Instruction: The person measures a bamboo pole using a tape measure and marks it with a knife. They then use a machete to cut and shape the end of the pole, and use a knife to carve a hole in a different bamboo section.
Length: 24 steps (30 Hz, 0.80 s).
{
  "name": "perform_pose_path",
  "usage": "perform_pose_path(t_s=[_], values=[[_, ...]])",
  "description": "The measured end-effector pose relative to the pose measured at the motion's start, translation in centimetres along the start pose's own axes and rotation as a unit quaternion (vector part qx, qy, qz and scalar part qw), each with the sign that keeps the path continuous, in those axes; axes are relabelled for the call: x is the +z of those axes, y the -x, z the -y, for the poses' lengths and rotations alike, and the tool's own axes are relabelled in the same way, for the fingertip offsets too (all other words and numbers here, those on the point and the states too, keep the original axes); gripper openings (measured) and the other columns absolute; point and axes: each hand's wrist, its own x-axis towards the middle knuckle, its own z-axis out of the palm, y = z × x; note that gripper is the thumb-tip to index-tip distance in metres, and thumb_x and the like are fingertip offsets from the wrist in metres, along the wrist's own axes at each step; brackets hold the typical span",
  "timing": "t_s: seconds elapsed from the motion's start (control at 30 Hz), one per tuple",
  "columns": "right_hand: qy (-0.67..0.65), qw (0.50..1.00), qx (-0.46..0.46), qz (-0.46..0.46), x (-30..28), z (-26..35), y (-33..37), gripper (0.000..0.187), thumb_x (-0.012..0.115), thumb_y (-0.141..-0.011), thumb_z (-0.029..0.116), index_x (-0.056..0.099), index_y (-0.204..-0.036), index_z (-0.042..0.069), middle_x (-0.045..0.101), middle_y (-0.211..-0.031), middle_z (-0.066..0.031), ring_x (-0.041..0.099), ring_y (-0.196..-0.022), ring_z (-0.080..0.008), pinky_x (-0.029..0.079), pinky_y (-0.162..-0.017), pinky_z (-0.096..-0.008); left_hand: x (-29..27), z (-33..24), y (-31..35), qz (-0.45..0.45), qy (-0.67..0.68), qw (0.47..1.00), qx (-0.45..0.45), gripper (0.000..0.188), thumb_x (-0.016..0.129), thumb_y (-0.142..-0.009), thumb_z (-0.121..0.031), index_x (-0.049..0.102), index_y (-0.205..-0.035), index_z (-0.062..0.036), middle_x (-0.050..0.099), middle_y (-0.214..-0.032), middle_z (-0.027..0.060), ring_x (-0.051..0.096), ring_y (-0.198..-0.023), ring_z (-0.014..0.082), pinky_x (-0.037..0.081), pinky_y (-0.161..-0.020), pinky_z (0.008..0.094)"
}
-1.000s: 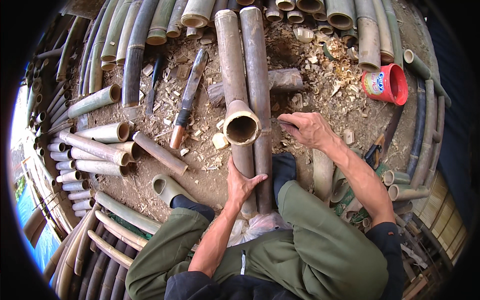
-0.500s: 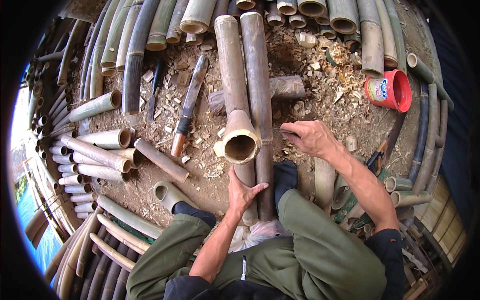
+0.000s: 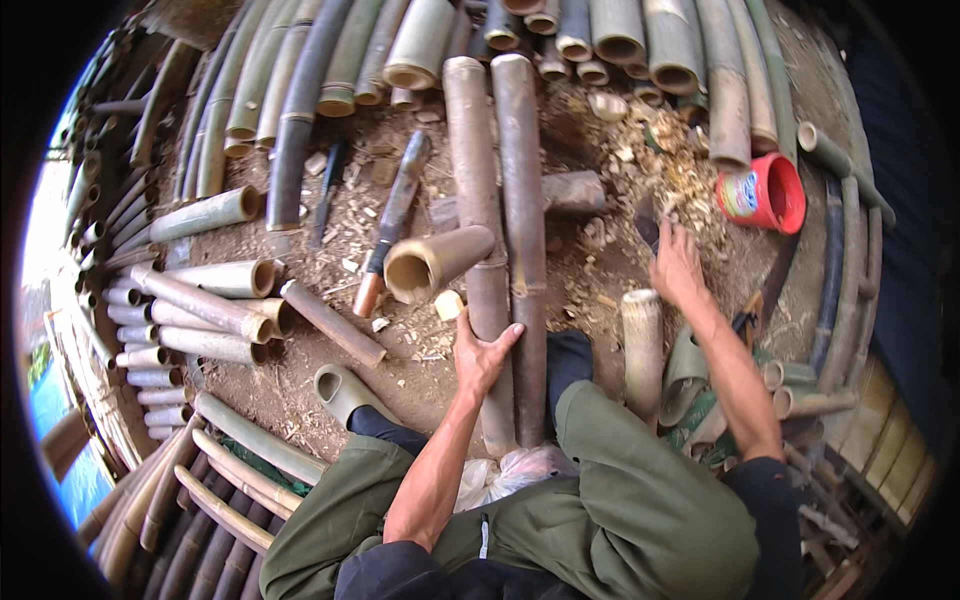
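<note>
Two long brown bamboo poles lie side by side from between my legs outward, a left pole (image 3: 470, 150) and a right pole (image 3: 520, 180). My left hand (image 3: 480, 355) is closed round the left pole, its thumb reaching over the right one. A short bamboo tube (image 3: 445, 262) lies tilted across the left pole, its open end facing left and toward me. Near my left fingertips is a pale bamboo chip (image 3: 449, 305). Over the shavings to the right, my right hand (image 3: 683, 265) is closed on a dark flat blade (image 3: 648, 222); its fingers partly hide the grip.
A dark log (image 3: 575, 193) lies crosswise under the poles. A long knife (image 3: 395, 210) and a dark narrow tool (image 3: 327, 195) lie to the left. A red tub (image 3: 775, 195) sits at the right, near an upright-looking bamboo piece (image 3: 642, 340). Stacked bamboo (image 3: 420, 45) lines the far side.
The short tube has swung from facing me to pointing left across the pole. My right hand has moved right and away with the dark blade. My left hand stays on the pole.
</note>
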Motion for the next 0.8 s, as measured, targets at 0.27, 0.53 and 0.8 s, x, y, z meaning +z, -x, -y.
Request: perform_pose_path(t_s=[0.27, 0.53, 0.8], values=[[-0.395, 0.889, -0.224, -0.053, -3.5, 22.5, -5.0, 0.035, 0.054, -0.088, 0.001, 0.058, -0.123, -0.002, 0.059, -0.122, -0.0217, 0.062, -0.096, -0.0277, 0.057, -0.088, -0.0377, -14.3, -8.9, 5.1, 0.240, 0.319, 0.915, -0.053, 0.090, 0.090, -0.061, -0.042, 0.051, -0.128, 0.0040, 0.065, -0.107, 0.0172, 0.069, -0.091, 0.0262, 0.058, -0.080, 0.0379], [-0.280, 0.895, -0.233, 0.259, 2.8, 38.7, -5.8, 0.054, 0.051, -0.099, 0.040, 0.041, -0.145, 0.015, 0.054, -0.116, -0.0306, 0.067, -0.086, -0.0366, 0.056, -0.065, -0.0438, -19.9, -17.9, 7.3, -0.125, 0.092, 0.985, 0.068, 0.087, 0.084, -0.061, -0.033, 0.044, -0.129, 0.0024, 0.064, -0.101, 0.0173, 0.069, -0.074, 0.0235, 0.060, -0.064, 0.0340], [-0.534, 0.825, -0.093, 0.161, -3.9, 26.1, -0.8, 0.026, 0.055, -0.098, 0.024, 0.052, -0.115, 0.004, 0.055, -0.104, -0.0201, 0.064, -0.080, -0.0275, 0.057, -0.064, -0.0375, -19.2, -19.4, 10.1, -0.142, 0.292, 0.939, 0.113, 0.066, 0.078, -0.054, -0.038, 0.052, -0.095, 0.0073, 0.056, -0.080, 0.0134, 0.063, -0.063, 0.0226, 0.056, -0.052, 0.0280]])
